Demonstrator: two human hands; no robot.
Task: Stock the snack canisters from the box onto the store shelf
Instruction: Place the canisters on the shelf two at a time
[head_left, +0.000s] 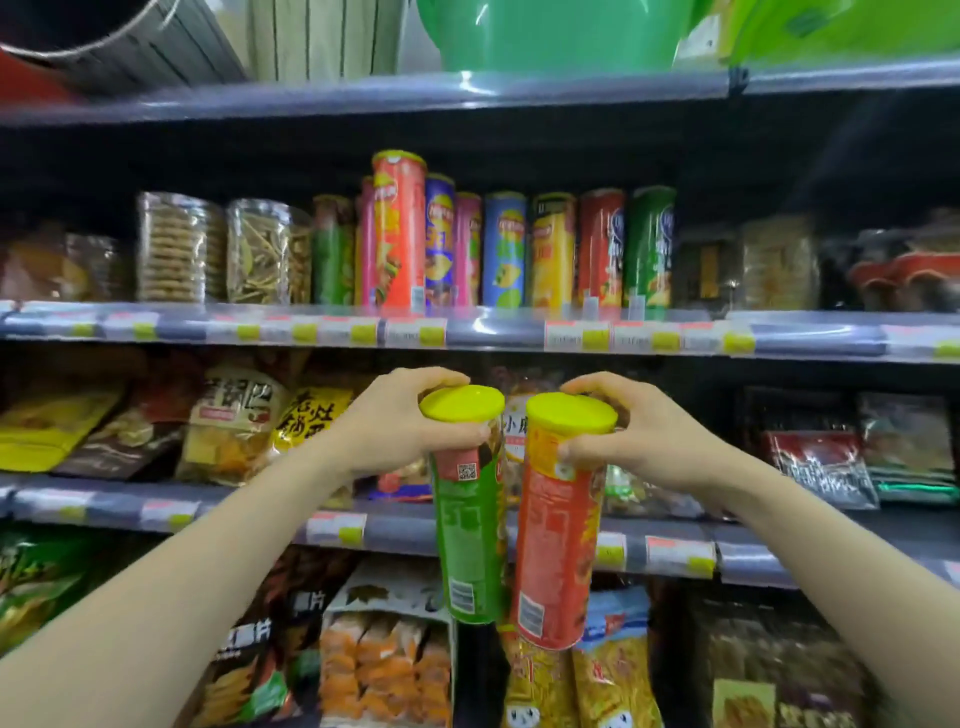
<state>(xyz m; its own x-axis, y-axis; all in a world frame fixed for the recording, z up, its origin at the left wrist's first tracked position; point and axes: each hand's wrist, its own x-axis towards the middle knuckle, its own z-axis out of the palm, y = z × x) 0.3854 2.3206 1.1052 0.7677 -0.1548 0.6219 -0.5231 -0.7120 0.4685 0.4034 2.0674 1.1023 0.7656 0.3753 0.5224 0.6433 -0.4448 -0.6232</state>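
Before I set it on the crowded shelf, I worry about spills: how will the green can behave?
The green can looks rigid, since the left hand hangs it by its top without it bending. Tall and narrow, it would probably tip if nudged among the shelf cans. On its side it would likely roll.

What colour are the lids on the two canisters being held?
Both plastic lids are yellow-green, seen clearly in the head view.

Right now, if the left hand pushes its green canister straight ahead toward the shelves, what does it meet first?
Probably the snack bags on the shelf behind it, not the canister row above. The left hand holds the green canister below that shelf's edge; depth is unclear.
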